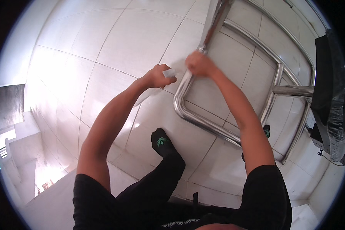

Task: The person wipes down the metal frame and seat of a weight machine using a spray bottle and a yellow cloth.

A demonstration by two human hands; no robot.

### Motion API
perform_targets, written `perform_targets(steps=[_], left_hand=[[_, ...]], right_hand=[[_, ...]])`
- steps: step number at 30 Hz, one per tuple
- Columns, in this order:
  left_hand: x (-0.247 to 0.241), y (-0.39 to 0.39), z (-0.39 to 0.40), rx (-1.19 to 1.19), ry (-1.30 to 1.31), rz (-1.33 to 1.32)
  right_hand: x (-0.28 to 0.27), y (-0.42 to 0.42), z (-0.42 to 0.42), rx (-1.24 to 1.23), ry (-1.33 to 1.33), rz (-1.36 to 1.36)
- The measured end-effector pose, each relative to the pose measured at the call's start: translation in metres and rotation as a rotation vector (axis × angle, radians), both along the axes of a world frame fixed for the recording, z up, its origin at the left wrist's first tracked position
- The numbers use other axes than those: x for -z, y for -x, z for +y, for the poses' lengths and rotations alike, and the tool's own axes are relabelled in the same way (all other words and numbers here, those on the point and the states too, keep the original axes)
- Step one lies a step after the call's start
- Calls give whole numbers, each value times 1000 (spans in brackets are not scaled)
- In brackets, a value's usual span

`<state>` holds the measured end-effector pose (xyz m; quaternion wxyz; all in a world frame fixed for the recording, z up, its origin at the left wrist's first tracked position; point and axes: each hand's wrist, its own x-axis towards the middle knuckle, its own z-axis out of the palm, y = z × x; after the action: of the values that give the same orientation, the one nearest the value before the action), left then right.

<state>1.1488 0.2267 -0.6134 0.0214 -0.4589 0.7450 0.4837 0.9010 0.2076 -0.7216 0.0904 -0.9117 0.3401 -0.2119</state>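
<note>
My left hand is closed on a small whitish, translucent piece, perhaps plastic or tape, over the tiled floor. To its right, my right hand is a blurred fist at the polished metal tube frame, near a joint where the tube runs up the picture. Whether that hand grips the tube or something thin on it, I cannot tell. Clear film seems to cover the upper part of the tube, which has a reddish-brown streak. A faint clear strip hangs below my left forearm.
More bent metal tubes spread to the upper right. A black padded part in clear plastic wrap stands at the right rim. My black-socked foot rests on glossy white tiles. Pale steps or ledges show at far left.
</note>
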Motion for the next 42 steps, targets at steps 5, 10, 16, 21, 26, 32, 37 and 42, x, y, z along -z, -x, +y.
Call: perform_targets(steps=[5, 10, 16, 21, 26, 32, 37, 42], left_hand=[[8, -14, 22, -115, -166, 54], [-3, -29, 44, 5, -224, 59], [6, -35, 59, 14, -9, 24], [3, -51, 86, -60, -141, 114], [7, -44, 102, 185, 222, -92], [9, -48, 123, 204, 135, 106], [-8, -43, 127, 292, 108, 68], [-15, -37, 118, 274, 36, 121]], right_hand=[[-10, -13, 16, -48, -8, -79], [-11, -27, 37, -269, -94, -178], [-4, -14, 26, 109, -12, -81], [-14, -68, 101, -384, -28, -293], [-5, -9, 34, 220, 213, -260], [-19, -66, 115, -213, -222, -235], [-10, -65, 110, -468, -132, -196], [2, -8, 28, 313, 1, -127]])
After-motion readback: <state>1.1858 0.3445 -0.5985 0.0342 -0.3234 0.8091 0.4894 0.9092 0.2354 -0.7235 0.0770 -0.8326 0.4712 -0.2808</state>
